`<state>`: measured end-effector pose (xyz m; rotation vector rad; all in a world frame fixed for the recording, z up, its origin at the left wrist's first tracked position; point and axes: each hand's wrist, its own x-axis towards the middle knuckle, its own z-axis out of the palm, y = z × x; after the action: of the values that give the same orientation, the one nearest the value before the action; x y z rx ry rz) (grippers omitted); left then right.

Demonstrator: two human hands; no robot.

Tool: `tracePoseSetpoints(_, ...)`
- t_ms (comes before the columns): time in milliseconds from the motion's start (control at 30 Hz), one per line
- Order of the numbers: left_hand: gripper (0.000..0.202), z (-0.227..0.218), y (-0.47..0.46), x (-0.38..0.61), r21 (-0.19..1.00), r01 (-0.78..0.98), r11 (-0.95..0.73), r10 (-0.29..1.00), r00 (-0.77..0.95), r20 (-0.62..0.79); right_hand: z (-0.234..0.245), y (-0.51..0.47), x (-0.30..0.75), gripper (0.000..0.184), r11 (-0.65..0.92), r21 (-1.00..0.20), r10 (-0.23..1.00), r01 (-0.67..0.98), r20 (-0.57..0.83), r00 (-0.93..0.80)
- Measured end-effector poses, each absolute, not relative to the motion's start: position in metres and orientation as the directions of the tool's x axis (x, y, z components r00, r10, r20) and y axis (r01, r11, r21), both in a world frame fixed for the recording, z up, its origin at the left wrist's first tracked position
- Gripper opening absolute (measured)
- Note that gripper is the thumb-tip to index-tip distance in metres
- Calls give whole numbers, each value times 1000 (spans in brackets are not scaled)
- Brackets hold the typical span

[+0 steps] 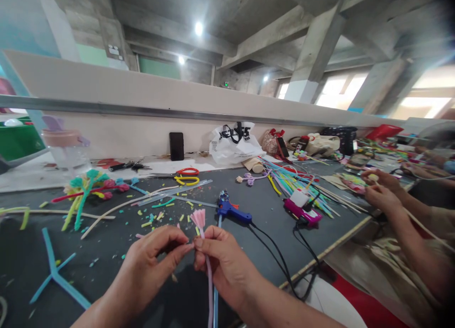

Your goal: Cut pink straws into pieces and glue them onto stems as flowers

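Observation:
My right hand (222,261) is closed around a pink pipe-cleaner stem (209,285) topped with a fanned pink tuft (198,218), held upright over the dark table (28,257). Its stem hangs down below my fist beside a blue stick (215,309). My left hand (156,257) pinches at the stem just under the tuft, thumb and forefinger pressed together right against my right thumb. A blue glue gun (232,210) lies on the table just beyond my hands, its black cord (273,252) running off toward the table's near edge.
Cut scraps litter the table. A bunch of finished pipe-cleaner flowers (88,186) lies at left, red and yellow scissors (186,175) behind, a pile of coloured sticks (295,181) and a pink glue gun (304,212) at right. Another person's hands (380,190) work at right.

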<state>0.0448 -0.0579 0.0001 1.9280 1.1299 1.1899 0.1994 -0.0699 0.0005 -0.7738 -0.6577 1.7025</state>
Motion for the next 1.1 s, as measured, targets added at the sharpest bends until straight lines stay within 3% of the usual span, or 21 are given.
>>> tracePoseSetpoints(233, 11, 6, -60, 39, 576, 472, -667, 721, 214, 659, 5, -77, 199, 30, -391, -728, 907, -563, -199, -371)
tracePoseSetpoints(433, 11, 11, -59, 33, 450, 506, -736, 624, 247, 741, 2, -80, 197, 36, -291, -839, 935, -460, -148, -322)
tracePoseSetpoints(1100, 9, 24, -53, 24, 500, 485, -718, 693, 425, 583, 4, -80, 196, 32, -274, -899, 952, -341, -204, -226)
